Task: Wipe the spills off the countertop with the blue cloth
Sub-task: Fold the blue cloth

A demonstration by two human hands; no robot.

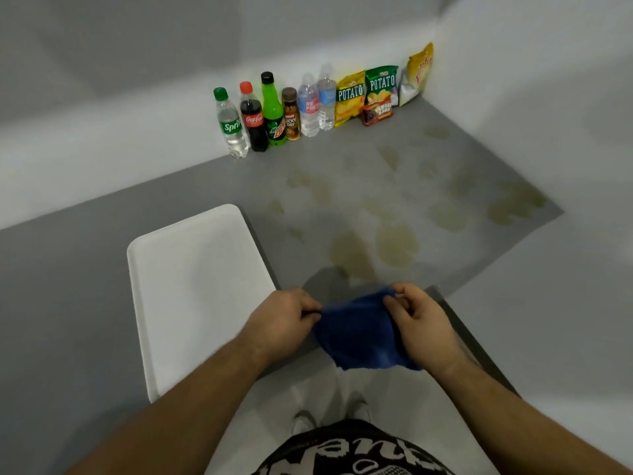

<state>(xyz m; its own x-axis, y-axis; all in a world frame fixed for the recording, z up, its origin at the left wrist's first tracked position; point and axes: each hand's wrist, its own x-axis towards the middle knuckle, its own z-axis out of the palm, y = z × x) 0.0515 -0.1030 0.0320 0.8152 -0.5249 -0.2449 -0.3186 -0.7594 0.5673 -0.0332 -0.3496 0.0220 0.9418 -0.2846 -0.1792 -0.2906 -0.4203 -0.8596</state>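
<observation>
The blue cloth [358, 332] hangs between both hands over the near edge of the grey countertop [205, 186]. My left hand [281, 320] pinches its left corner and my right hand [419, 322] pinches its right corner, so the cloth sags in the middle. Yellowish spills [397, 245] spread in several patches over the right part of the countertop, from just beyond the cloth up toward the back wall, with a large patch [513, 204] at the right edge.
A white tray [191, 286] lies on the counter left of my hands. Along the back wall stands a row of several drink bottles [270, 114], with snack bags [373, 90] in the corner. White walls close the back and right sides.
</observation>
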